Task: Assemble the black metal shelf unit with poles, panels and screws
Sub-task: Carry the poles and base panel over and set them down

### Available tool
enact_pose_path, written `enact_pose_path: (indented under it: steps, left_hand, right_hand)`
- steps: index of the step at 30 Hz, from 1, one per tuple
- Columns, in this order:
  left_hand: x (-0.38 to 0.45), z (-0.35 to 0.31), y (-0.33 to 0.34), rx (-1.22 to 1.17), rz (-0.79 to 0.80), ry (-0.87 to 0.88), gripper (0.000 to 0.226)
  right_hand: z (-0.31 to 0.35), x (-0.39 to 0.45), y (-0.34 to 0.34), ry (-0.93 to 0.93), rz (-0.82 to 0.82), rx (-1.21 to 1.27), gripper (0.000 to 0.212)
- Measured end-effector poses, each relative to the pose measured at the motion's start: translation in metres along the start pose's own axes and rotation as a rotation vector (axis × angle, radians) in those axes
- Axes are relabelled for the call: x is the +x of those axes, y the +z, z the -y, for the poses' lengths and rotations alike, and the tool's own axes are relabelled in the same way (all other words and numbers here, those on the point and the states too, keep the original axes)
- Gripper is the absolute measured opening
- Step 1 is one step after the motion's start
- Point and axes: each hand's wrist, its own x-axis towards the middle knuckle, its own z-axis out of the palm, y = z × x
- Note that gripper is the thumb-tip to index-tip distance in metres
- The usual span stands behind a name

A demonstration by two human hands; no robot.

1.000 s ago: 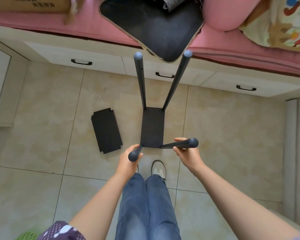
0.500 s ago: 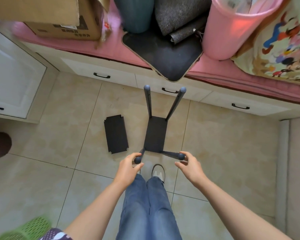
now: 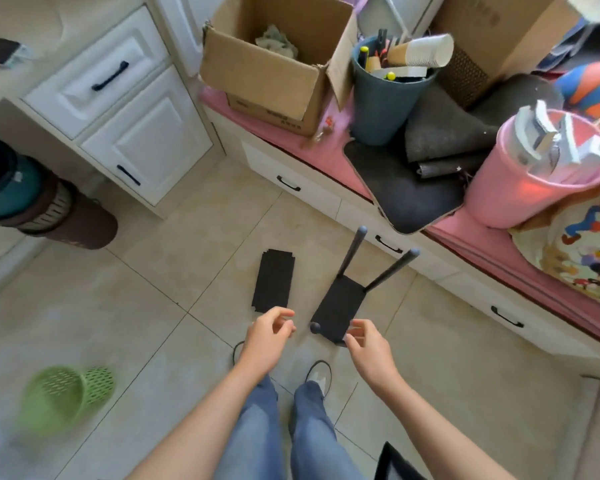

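Early stage: one panel (image 3: pixel 342 308) on poles, standing on the floor by our feet.
We count two far poles (image 3: pixel 352 252) clearly, one near cap, fourth hidden; spare panel stack (image 3: pixel 274 280) just left, count unclear. Left hand (image 3: pixel 269 336) and right hand (image 3: pixel 368 344) loosely curled, holding nothing.

Bright, even daylight, soft shadows only. Motion blur throughout, heaviest on the green basket (image 3: pixel 66 396) left of the hands (image 3: pixel 269 336) and along the frame edges. Strong wide-angle bending of drawer fronts (image 3: pixel 291 183) beyond the hands. Reddish glow inside the pink bucket (image 3: pixel 534 187).
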Motion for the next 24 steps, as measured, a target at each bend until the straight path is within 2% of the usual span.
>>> enact_pose_path:
  steps: [7,15,24]
  left_hand:
    - [-0.038,0.014,-0.096,-0.155,-0.355,-0.034,0.025]
    - [-0.077,0.074,-0.234,-0.264,-0.721,-0.079,0.027]
    - [-0.110,0.159,-0.395,-0.324,-0.965,-0.143,0.027]
  right_hand:
    - [0.122,-0.004,0.060,-0.314,0.174,-0.130,0.030]
    - [0.261,-0.031,0.169,-0.569,0.345,-0.262,0.028]
    - [0.385,-0.080,0.321,-0.728,0.481,-0.338,0.028]
